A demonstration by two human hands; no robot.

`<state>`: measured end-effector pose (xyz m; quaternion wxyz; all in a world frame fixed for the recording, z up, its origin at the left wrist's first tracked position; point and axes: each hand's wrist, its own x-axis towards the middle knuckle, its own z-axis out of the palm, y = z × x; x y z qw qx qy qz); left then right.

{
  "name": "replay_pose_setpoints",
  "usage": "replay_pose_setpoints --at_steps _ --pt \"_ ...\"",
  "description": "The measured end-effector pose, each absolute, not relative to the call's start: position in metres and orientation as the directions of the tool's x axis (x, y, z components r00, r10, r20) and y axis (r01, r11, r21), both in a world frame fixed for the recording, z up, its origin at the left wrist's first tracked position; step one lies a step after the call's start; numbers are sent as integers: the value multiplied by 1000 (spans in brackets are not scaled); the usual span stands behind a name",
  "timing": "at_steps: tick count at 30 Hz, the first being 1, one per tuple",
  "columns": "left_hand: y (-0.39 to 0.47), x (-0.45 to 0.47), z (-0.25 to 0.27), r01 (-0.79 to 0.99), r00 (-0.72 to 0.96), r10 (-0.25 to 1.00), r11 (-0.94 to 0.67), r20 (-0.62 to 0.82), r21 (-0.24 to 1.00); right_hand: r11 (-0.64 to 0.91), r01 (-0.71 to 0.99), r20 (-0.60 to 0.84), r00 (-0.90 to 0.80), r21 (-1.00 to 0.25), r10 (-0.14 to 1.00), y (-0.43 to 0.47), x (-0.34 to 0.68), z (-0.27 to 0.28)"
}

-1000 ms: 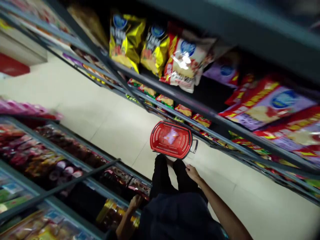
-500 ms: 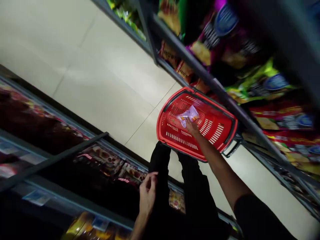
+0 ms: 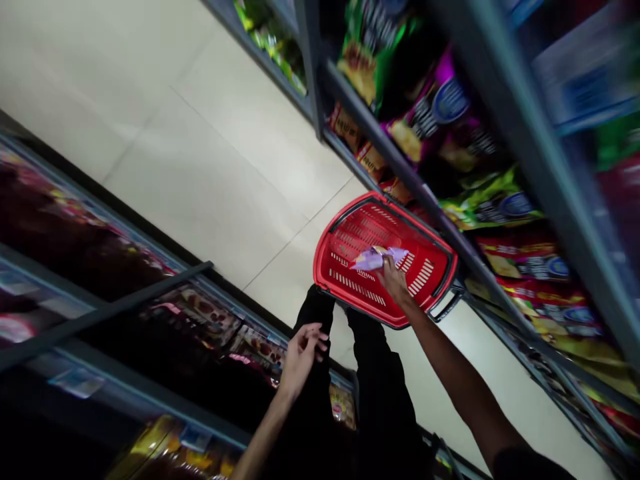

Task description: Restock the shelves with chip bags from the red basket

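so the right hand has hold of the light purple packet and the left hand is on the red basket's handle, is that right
Not quite: the left hand isn't on the red basket's handle; the head view shows it away from the basket, fingers loosely curled. The right hand does have hold of the light purple packet.

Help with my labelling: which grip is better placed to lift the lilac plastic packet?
Probably the right grip, touching the packet inside the red slotted plastic basket; the left grip hangs outside.
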<state>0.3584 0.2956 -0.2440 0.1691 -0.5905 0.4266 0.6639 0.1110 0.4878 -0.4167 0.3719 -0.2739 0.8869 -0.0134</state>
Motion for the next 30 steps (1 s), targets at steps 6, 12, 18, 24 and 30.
replay_pose_setpoints --at_steps 6,12,18,24,30 --pt "263 272 -128 -586 -389 -33 -762 -921 275 671 -233 -191 -848 -704 -494 501 165 -202" --pt "244 212 26 -440 -705 -67 -739 -706 510 465 -225 -51 -859 -856 -509 482 185 0" --pt "223 207 125 -341 -864 -133 -557 -486 757 265 266 -333 -908 -927 -254 505 186 111" --pt "260 225 165 -434 -882 2 -394 -472 810 -83 350 -315 -905 -933 -286 507 202 132" --pt "297 232 160 -504 -844 25 -374 -535 778 -200 239 -220 -969 -950 -114 517 215 177"
